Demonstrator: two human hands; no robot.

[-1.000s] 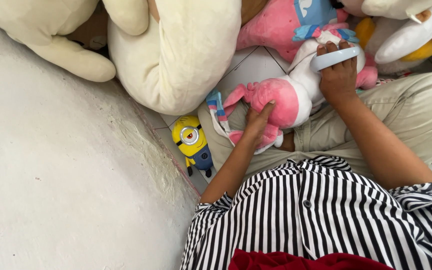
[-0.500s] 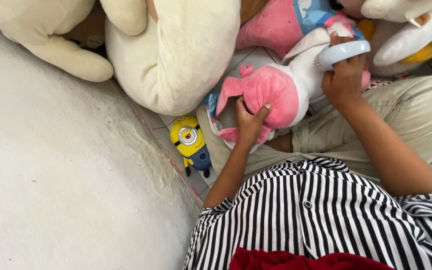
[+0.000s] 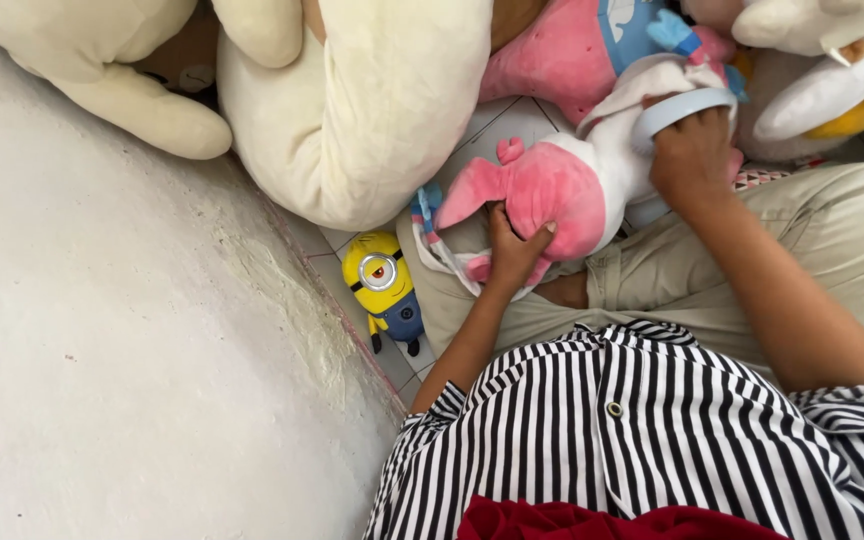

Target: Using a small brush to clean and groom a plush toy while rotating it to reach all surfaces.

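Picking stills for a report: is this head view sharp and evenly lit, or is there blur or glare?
Head view: soft even daylight, no glare; pink plush, left hand and right hand sharp; the pale wall is bright but keeps its texture; edges bend slightly.

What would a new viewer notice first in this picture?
First, the pink and white plush toy at centre, on the person's lap: the left hand grips its pink end, the right hand its white end. Above left lies a big cream plush, and a small yellow toy figure sits by the wall.
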